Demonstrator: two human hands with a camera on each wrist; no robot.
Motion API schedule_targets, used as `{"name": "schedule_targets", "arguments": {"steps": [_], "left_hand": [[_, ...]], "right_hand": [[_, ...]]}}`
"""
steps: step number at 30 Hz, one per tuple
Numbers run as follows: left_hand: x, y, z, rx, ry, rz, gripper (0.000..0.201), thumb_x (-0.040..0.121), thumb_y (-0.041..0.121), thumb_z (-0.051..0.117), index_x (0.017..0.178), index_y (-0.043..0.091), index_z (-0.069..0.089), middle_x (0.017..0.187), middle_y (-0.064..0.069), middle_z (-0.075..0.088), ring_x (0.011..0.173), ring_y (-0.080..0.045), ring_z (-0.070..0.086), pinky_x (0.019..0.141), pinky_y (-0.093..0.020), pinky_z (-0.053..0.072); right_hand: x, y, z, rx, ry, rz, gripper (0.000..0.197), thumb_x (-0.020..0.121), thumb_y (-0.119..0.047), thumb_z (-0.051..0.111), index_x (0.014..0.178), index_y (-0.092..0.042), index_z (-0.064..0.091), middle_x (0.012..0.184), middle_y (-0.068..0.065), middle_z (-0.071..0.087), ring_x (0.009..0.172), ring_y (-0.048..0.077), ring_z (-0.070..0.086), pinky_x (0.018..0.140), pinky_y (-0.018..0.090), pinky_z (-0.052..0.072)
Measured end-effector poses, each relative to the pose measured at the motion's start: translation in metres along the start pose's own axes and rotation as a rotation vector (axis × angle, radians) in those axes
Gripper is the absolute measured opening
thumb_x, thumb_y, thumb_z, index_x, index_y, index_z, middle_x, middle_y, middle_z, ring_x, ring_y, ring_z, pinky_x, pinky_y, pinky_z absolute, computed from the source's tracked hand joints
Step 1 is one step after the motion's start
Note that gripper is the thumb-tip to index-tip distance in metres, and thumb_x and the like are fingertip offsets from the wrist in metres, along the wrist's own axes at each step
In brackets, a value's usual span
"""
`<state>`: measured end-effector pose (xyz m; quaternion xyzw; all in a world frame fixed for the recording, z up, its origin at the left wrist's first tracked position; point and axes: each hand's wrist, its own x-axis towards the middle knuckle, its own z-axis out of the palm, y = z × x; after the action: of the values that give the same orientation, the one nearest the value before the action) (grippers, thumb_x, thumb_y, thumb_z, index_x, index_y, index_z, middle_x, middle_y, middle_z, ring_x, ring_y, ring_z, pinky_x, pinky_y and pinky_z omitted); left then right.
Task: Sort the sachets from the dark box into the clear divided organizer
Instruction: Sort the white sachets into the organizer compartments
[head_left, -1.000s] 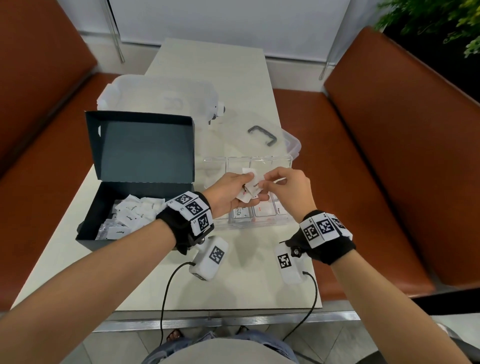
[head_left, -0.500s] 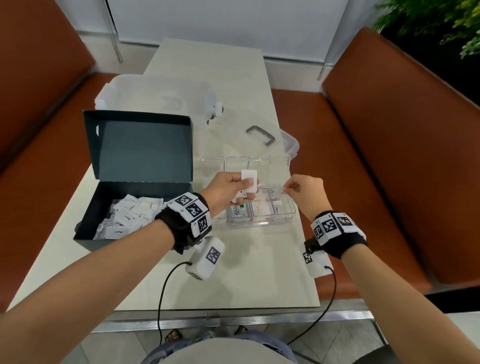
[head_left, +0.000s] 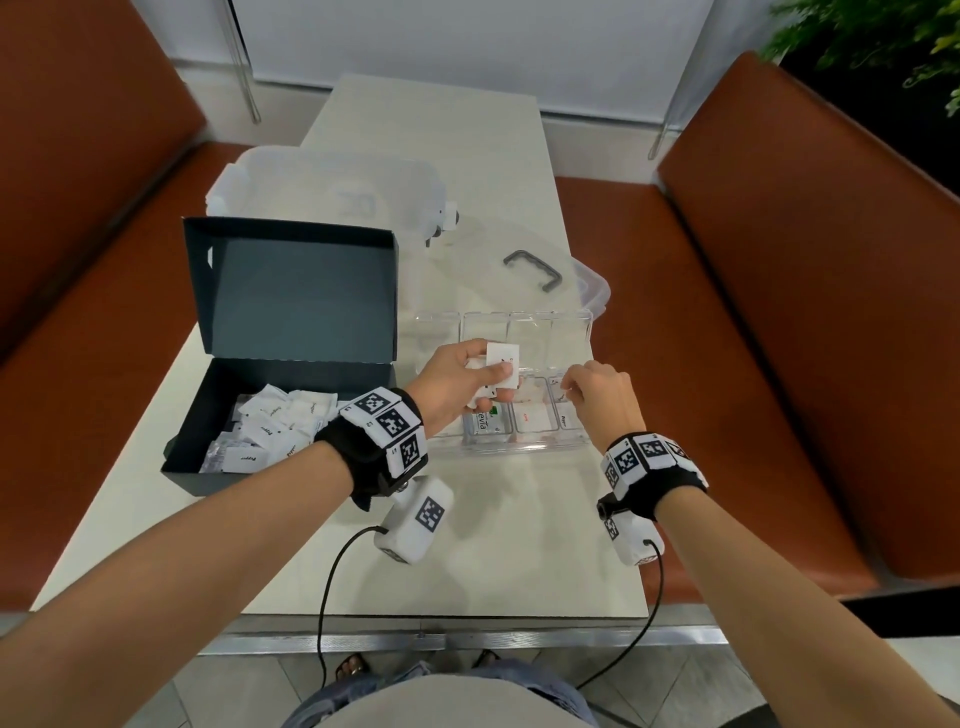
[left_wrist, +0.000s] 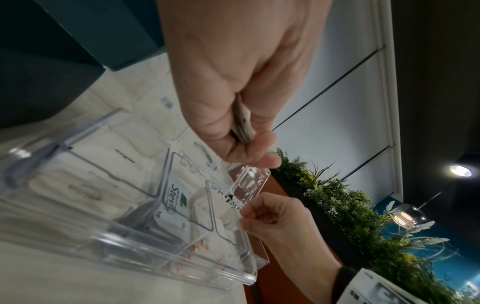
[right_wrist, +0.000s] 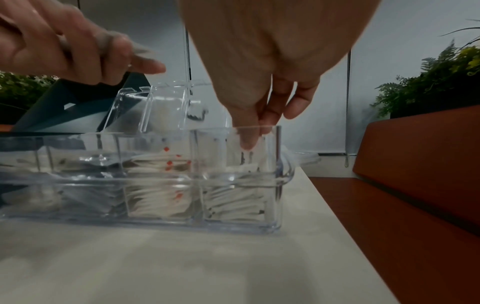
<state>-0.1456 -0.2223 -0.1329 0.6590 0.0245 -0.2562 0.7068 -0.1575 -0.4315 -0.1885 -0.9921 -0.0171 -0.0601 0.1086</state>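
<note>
Left hand (head_left: 457, 382) still pinches flat white paper sachets (head_left: 501, 371); right hand (head_left: 605, 397), since moved right, dips curled fingertips, seemingly empty, into the clear organizer's (head_left: 524, 447) right-end compartment.

Beside the one dark box (head_left: 291, 364) I count one clear organizer (head_left: 519, 447), one lidded tub (head_left: 322, 182), and my two hands.

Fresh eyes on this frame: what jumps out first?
The left hand holds white sachets over the clear organizer at table centre, while the right hand dips its fingertips into the organizer's right-end compartment. Left of them, the open dark box holds a heap of sachets.
</note>
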Motion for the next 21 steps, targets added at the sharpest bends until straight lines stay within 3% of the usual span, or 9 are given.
{"name": "schedule_targets", "arguments": {"steps": [2,5,8,10,13,15,17,19,21], "left_hand": [[0.001,-0.001,-0.001,-0.010,0.013,0.001,0.044,0.089,0.004,0.066,0.129,0.013,0.050,0.114,-0.017,0.063,0.062,-0.013,0.069,0.047,-0.019,0.045],[0.004,-0.003,0.000,-0.009,0.041,-0.005,0.056,0.083,0.003,0.071,0.132,0.013,0.044,0.116,-0.019,0.061,0.061,-0.016,0.069,0.046,-0.021,0.046],[0.006,-0.003,0.003,0.040,0.043,0.011,0.058,0.079,0.003,0.076,0.129,0.011,0.047,0.104,-0.017,0.066,0.059,-0.016,0.067,0.044,-0.020,0.044],[0.006,-0.002,0.007,0.102,0.019,0.031,0.056,0.077,0.006,0.079,0.126,0.010,0.050,0.101,-0.013,0.067,0.058,-0.015,0.065,0.047,-0.020,0.044],[0.007,0.001,0.016,0.079,-0.019,0.006,0.048,0.081,0.015,0.077,0.122,0.011,0.053,0.101,-0.008,0.067,0.061,-0.014,0.067,0.048,-0.020,0.044],[0.007,0.005,0.021,-0.064,-0.027,-0.088,0.033,0.091,0.017,0.066,0.120,0.007,0.054,0.102,-0.010,0.067,0.067,-0.016,0.069,0.046,-0.020,0.044],[0.006,0.010,0.020,-0.251,-0.048,-0.183,0.020,0.097,0.007,0.048,0.116,0.004,0.051,0.098,-0.019,0.067,0.073,-0.021,0.067,0.049,-0.023,0.048],[0.005,0.011,0.016,-0.349,-0.054,-0.230,0.034,0.092,-0.010,0.032,0.122,0.003,0.043,0.105,-0.028,0.063,0.083,-0.027,0.065,0.060,-0.028,0.055],[0.008,0.011,0.012,-0.335,-0.063,-0.218,0.052,0.089,-0.020,0.026,0.135,0.002,0.034,0.115,-0.031,0.058,0.092,-0.031,0.065,0.075,-0.036,0.056]], "right_hand": [[0.001,-0.002,-0.003,-0.009,0.021,0.018,0.008,0.091,-0.005,0.056,0.096,-0.009,0.061,0.092,0.008,0.062,0.082,0.024,0.052,0.082,0.036,0.038],[0.003,-0.008,-0.013,0.100,0.112,0.052,0.005,0.091,-0.014,0.060,0.092,-0.009,0.061,0.087,0.004,0.057,0.079,0.021,0.053,0.077,0.031,0.040],[0.006,-0.023,-0.031,0.409,0.180,0.083,0.014,0.093,-0.026,0.059,0.095,-0.014,0.066,0.083,-0.003,0.061,0.073,0.009,0.055,0.065,0.009,0.039],[0.005,-0.033,-0.042,0.582,0.103,0.081,0.018,0.092,-0.033,0.060,0.100,-0.020,0.069,0.081,-0.009,0.066,0.069,0.002,0.060,0.060,0.003,0.041],[0.004,-0.038,-0.049,0.744,-0.016,0.067,0.017,0.087,-0.024,0.068,0.102,-0.017,0.071,0.074,-0.010,0.069,0.061,0.001,0.065,0.060,0.006,0.046],[0.005,-0.033,-0.050,0.742,0.035,0.106,0.014,0.086,-0.019,0.069,0.099,-0.015,0.072,0.076,-0.005,0.070,0.063,0.004,0.066,0.063,0.013,0.051],[0.006,-0.026,-0.052,0.790,0.113,0.172,0.009,0.088,-0.017,0.067,0.095,-0.018,0.073,0.081,-0.003,0.072,0.068,0.008,0.065,0.060,0.017,0.052],[0.006,-0.019,-0.054,0.889,0.160,0.231,0.009,0.088,-0.017,0.067,0.091,-0.022,0.074,0.082,-0.005,0.072,0.072,0.007,0.065,0.058,0.015,0.051],[0.005,-0.017,-0.055,1.004,0.147,0.284,0.006,0.085,-0.017,0.070,0.088,-0.021,0.074,0.080,-0.003,0.072,0.070,0.008,0.065,0.058,0.017,0.051]]}}
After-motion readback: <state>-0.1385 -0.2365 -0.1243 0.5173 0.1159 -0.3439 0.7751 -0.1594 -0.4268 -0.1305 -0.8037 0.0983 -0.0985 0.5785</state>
